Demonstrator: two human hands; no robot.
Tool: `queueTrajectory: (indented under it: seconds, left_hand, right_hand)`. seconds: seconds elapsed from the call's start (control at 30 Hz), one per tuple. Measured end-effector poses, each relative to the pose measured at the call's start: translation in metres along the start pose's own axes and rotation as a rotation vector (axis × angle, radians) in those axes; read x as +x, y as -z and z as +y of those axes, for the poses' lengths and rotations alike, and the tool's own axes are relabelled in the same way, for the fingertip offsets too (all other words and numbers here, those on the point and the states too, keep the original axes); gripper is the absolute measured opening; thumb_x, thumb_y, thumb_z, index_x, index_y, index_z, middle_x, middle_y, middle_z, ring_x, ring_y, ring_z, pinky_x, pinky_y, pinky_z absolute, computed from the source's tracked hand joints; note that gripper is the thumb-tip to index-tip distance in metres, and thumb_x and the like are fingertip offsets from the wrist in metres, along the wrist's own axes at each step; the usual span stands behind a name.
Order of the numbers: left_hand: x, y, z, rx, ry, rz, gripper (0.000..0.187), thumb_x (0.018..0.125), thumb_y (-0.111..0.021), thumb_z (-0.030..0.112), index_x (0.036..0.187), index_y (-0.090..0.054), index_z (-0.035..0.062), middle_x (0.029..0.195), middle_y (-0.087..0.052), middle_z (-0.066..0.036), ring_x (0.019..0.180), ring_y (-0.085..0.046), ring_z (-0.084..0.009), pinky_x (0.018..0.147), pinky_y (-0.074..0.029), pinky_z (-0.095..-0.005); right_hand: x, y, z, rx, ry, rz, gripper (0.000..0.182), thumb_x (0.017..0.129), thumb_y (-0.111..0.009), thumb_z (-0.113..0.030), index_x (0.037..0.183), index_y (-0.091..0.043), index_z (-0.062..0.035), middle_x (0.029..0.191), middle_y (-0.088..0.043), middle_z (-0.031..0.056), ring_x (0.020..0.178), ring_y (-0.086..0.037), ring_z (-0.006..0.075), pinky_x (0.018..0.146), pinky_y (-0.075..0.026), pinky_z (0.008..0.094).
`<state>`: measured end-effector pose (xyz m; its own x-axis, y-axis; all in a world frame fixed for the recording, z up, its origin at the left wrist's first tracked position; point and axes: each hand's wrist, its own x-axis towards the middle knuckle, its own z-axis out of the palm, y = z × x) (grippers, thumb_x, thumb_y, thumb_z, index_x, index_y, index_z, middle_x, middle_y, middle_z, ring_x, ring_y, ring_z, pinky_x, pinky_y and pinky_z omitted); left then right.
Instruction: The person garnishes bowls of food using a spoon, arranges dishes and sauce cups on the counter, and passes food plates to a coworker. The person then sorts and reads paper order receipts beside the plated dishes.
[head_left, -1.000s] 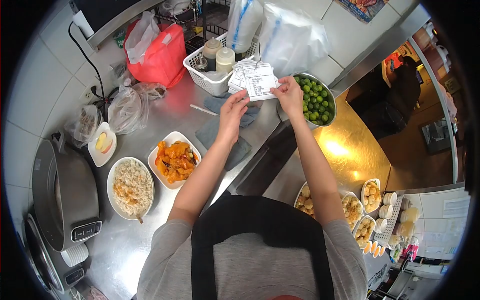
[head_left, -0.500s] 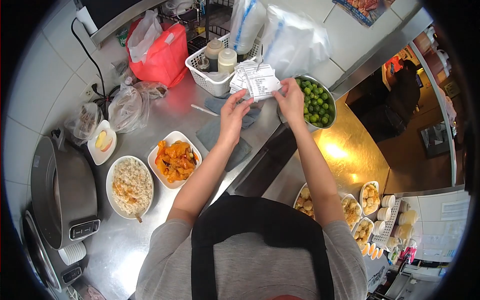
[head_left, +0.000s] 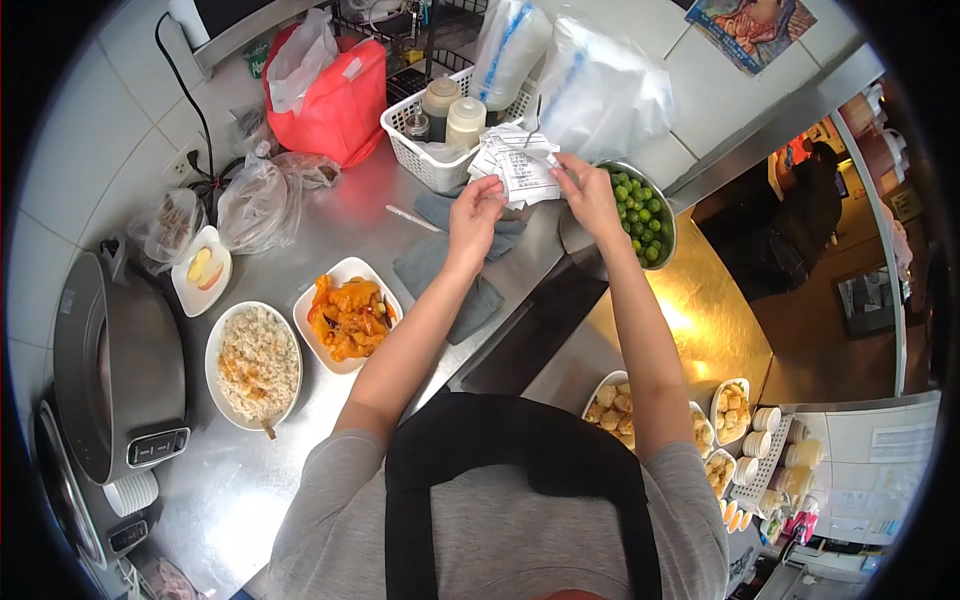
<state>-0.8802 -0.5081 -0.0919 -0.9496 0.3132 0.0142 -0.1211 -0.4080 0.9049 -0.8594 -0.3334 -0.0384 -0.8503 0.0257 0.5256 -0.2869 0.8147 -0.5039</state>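
A stack of printed paper receipts (head_left: 527, 175) sits at the front of the white basket, with a thin bent metal spike (head_left: 538, 115) showing at its top. My left hand (head_left: 474, 222) is closed at the stack's lower left edge, fingertips against the paper. On the opposite side, my right hand (head_left: 592, 200) pinches the right edge of the receipts between thumb and fingers. Grey-blue cloths (head_left: 440, 270) lie on the counter partly behind my left forearm. Just right of my right hand is a metal bowl of green limes (head_left: 640, 215).
On the steel counter (head_left: 270, 490) stand a bowl of rice (head_left: 255, 365), a dish of orange-sauced food (head_left: 350, 315) and a small dish of fruit slices (head_left: 203, 270). The white basket (head_left: 425, 165) holds bottles. A red bag (head_left: 330, 110) stands behind. A person (head_left: 800, 220) is at right.
My right hand has shifted slightly up along the receipts' right edge. My left fingers have drawn closer together at the left edge. The whole view has tilted a little.
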Motion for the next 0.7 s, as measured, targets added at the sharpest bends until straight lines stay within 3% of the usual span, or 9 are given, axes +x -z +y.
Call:
queueTrajectory:
  seconds: [0.03,0.1,0.17,0.27,0.7]
  left_hand:
    - [0.002,-0.002,-0.004,0.012,-0.043,0.032,0.031,0.080,-0.056,0.008,0.110,-0.051,-0.0005,0.101,-0.055,-0.006,0.082,-0.054,-0.0095,0.072,-0.042,-0.0220]
    - [0.008,-0.004,-0.010,0.025,-0.085,0.059,0.030,0.078,-0.059,0.005,0.106,-0.053,-0.0016,0.097,-0.056,-0.006,0.074,-0.053,-0.0079,0.067,-0.042,-0.0205]
    - [0.014,-0.006,-0.017,0.173,-0.109,0.103,0.024,0.073,-0.066,0.006,0.094,-0.058,-0.0024,0.089,-0.057,-0.005,0.062,-0.049,-0.0058,0.058,-0.042,-0.0194]
    - [0.022,-0.005,-0.027,0.271,-0.156,0.143,0.018,0.071,-0.069,0.010,0.082,-0.060,-0.0026,0.082,-0.057,-0.004,0.058,-0.048,-0.0054,0.053,-0.040,-0.0206]
    - [0.027,0.002,-0.036,0.283,-0.161,0.160,0.013,0.076,-0.065,0.011,0.079,-0.060,0.0000,0.069,-0.051,0.004,0.061,-0.041,-0.0033,0.054,-0.033,-0.0172]
  right_hand:
    - [0.001,0.001,0.002,0.065,-0.095,-0.006,0.021,0.080,-0.057,-0.013,0.096,-0.060,-0.0002,0.084,-0.060,0.0214,0.077,-0.059,0.0358,0.069,-0.046,0.0370]
    - [0.002,0.002,0.002,0.058,-0.057,0.016,0.022,0.082,-0.055,-0.014,0.098,-0.058,0.0002,0.083,-0.059,0.0235,0.076,-0.059,0.0371,0.067,-0.046,0.0370]
    - [0.001,0.003,0.001,0.024,-0.074,-0.010,0.023,0.083,-0.054,-0.014,0.100,-0.057,0.0021,0.085,-0.062,0.0198,0.076,-0.062,0.0304,0.069,-0.046,0.0319]
    - [-0.001,0.002,-0.002,0.028,-0.077,0.016,0.023,0.083,-0.053,-0.013,0.100,-0.056,0.0021,0.085,-0.062,0.0203,0.076,-0.062,0.0305,0.069,-0.046,0.0325]
    - [-0.001,-0.001,-0.001,0.059,-0.114,0.032,0.023,0.085,-0.052,-0.011,0.104,-0.055,0.0020,0.087,-0.062,0.0209,0.079,-0.063,0.0289,0.071,-0.047,0.0318]
